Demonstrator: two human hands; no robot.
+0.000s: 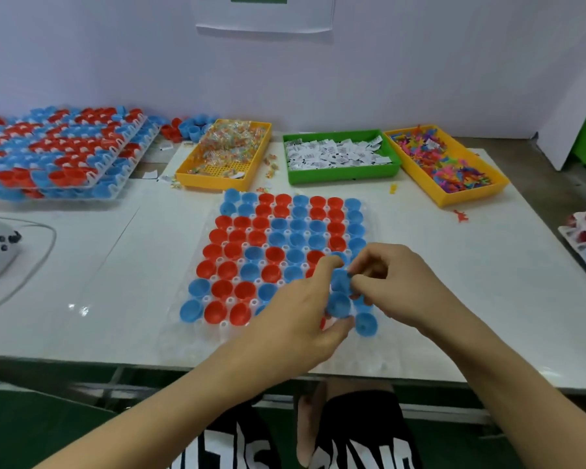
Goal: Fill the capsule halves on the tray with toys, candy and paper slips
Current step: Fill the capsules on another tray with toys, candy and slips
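My left hand [305, 309] curls round a short stack of nested blue plastic capsule halves [339, 296], thumb below and fingers over the top. My right hand [391, 282] pinches the upper rim of that stack, its grip clamped on the top cup as if to peel it free. Both hands hang over the near right corner of the clear plastic tray [214, 336] on the white desk [454, 299].

To do this well, I judge I should hold the stack steady with the left and twist the top cup off with the right rather than pull straight, since nested cups tend to stick. Then I should seat it mouth up in a free socket without knocking its neighbours.

The tray holds rows of red and blue cups [271, 238], all open side up and, as far as I can see, still empty. Beyond it, the left yellow plastic bin [197, 174] holds wrapped candy [232, 140]. The green plastic bin [344, 176] holds white printed paper slips [335, 152]. The right yellow plastic bin [450, 198] holds small bright plastic toys [450, 164]. Far left, stacked trays of red and blue cups [58, 150] stand on the desk.
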